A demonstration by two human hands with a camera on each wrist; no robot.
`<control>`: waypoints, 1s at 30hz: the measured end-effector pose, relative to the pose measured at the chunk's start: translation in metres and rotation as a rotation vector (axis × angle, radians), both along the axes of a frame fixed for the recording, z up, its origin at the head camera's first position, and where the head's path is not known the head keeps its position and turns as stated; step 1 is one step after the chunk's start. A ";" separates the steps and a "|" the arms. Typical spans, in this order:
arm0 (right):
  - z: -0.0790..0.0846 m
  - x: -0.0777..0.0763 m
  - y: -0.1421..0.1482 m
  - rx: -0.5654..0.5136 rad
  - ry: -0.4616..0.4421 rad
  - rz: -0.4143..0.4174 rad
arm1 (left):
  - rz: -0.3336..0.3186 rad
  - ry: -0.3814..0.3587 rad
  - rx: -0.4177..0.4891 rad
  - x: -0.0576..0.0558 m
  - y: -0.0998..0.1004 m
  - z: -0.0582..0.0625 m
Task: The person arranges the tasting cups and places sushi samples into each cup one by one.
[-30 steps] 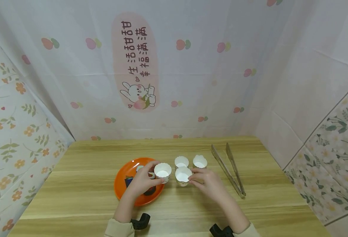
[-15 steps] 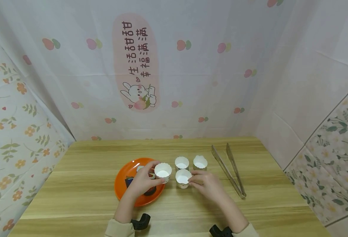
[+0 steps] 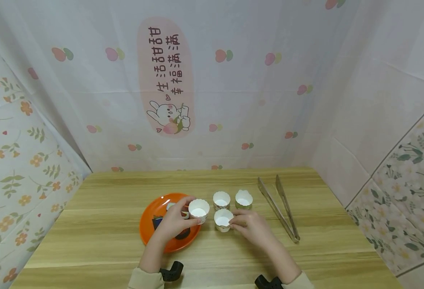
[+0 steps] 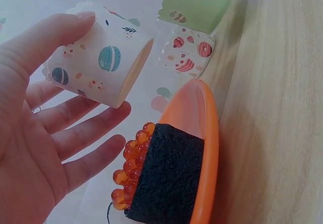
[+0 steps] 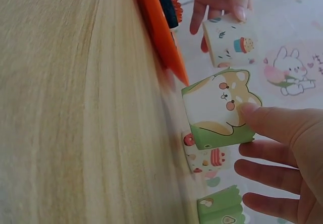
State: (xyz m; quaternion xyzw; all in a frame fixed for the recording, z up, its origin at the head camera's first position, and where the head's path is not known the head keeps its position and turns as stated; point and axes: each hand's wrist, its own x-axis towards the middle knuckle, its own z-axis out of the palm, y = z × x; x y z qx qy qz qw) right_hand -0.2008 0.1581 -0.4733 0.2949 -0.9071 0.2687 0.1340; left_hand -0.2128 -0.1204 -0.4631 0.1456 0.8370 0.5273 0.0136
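Observation:
My left hand (image 3: 170, 222) holds a white paper baking cup (image 3: 199, 209) by its side, mouth up, over the right edge of the orange plate (image 3: 146, 224). In the left wrist view this cup (image 4: 86, 75) shows macaron prints, with the thumb at its scalloped rim and fingers beneath. With thumb and fingers my right hand (image 3: 253, 226) pinches the rim of another baking cup (image 3: 223, 220). A cartoon dog on green decorates that cup (image 5: 217, 110) in the right wrist view. Behind it stand a cup with red cake prints (image 3: 221, 200) and a green cup (image 3: 243, 201).
On the plate lies a seaweed-wrapped roe sushi (image 4: 169, 176), with other dark pieces partly hidden by the left hand. Metal tongs (image 3: 288, 212) lie spread at the right of the wooden table (image 3: 100, 237). A printed cloth (image 3: 270, 100) hangs at the back.
My right hand has drawn its cup slightly toward me, opening a gap from the cup behind. The left hand and its cup stay almost still.

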 end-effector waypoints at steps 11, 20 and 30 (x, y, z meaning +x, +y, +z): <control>-0.004 -0.001 -0.001 0.038 -0.026 -0.019 | 0.000 -0.016 -0.019 0.000 0.000 0.001; -0.007 -0.004 -0.002 0.023 -0.048 -0.005 | 0.003 -0.034 -0.032 0.000 0.000 0.002; -0.010 -0.004 -0.003 0.044 -0.030 -0.012 | 0.004 -0.026 -0.029 0.001 0.000 0.002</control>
